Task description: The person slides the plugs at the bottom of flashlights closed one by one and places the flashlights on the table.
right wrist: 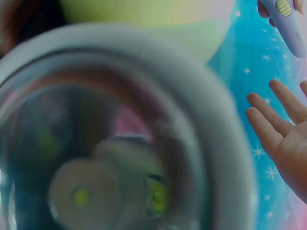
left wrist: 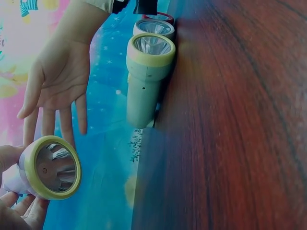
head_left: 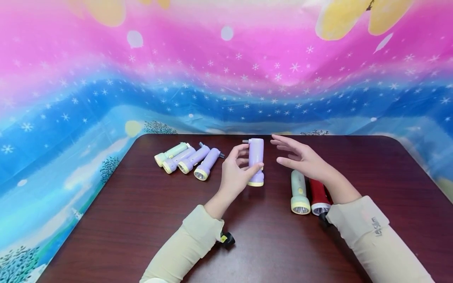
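My left hand (head_left: 236, 169) grips a purple flashlight (head_left: 256, 153) with a yellow rim. It is held upright, lens end down and two plug prongs sticking out to the left at its top. In the left wrist view the lens of this flashlight (left wrist: 56, 167) shows, with fingertips curled round its body. My right hand (head_left: 301, 157) is just right of it, fingers spread and apart from the flashlight, holding nothing. Below the right hand lie a green flashlight (head_left: 299, 192) and a red flashlight (head_left: 319, 196) with a white rim, the red one partly hidden by the wrist.
At the back left several flashlights lie in a slanted row: a green one (head_left: 171, 154) and purple ones, the nearest a purple flashlight (head_left: 207, 164). A red rim (left wrist: 160, 18) shows behind the others. A patterned curtain (head_left: 226, 86) hangs behind the brown table (head_left: 141, 228).
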